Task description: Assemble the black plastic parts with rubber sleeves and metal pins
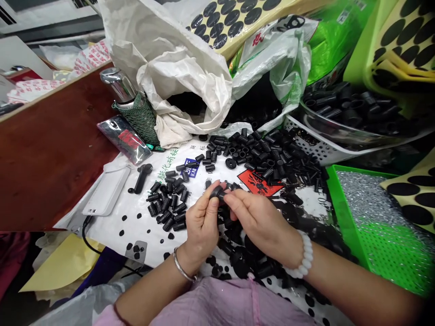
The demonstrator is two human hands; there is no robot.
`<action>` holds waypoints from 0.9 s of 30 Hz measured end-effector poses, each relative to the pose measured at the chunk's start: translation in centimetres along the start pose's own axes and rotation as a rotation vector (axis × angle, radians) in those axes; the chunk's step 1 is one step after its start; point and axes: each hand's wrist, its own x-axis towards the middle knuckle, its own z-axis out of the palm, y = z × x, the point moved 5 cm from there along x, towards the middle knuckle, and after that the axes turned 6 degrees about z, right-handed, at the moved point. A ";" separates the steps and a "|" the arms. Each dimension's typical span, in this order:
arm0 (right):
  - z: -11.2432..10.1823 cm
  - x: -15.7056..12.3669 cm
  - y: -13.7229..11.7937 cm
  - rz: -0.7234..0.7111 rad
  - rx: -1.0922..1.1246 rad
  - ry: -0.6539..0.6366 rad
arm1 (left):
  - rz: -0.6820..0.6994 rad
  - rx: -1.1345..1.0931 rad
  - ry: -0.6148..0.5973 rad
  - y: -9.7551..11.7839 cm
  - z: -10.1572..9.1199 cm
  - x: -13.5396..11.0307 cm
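My left hand (201, 222) and my right hand (260, 219) meet over the middle of the white sheet (142, 226). Both pinch one small black rubber cap (217, 192) between their fingertips. A silver bangle is on my left wrist and a white bead bracelet on my right. Left of my hands lies a small heap of black tube-shaped pieces (168, 203). A larger heap of the same pieces (268, 156) spreads behind my hands. Flat black discs (238, 265) lie under my wrists.
A green tray of small metal parts (380, 226) sits at the right. A white perforated basket (316, 147) holds a bowl of black tubes (353, 113). White sacks (176, 68), a netted steel flask (132, 102), a phone (107, 192) and a brown board (50, 149) stand left.
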 end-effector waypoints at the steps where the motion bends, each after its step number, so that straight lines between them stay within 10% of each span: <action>1: -0.1 -0.2 0.1 -0.008 -0.055 0.027 | -0.009 -0.026 0.003 -0.1 0.0 0.1; 6: -0.3 -1.1 0.5 -0.085 -0.267 0.189 | -0.001 -0.022 -0.011 0.0 0.2 -0.1; 21: 1.6 -0.9 1.6 0.267 0.698 -0.160 | 0.117 0.014 -0.087 1.5 0.3 -0.2; 27: 1.0 -2.3 1.6 0.337 0.949 -0.282 | -0.041 -0.105 -0.192 2.3 1.0 -0.1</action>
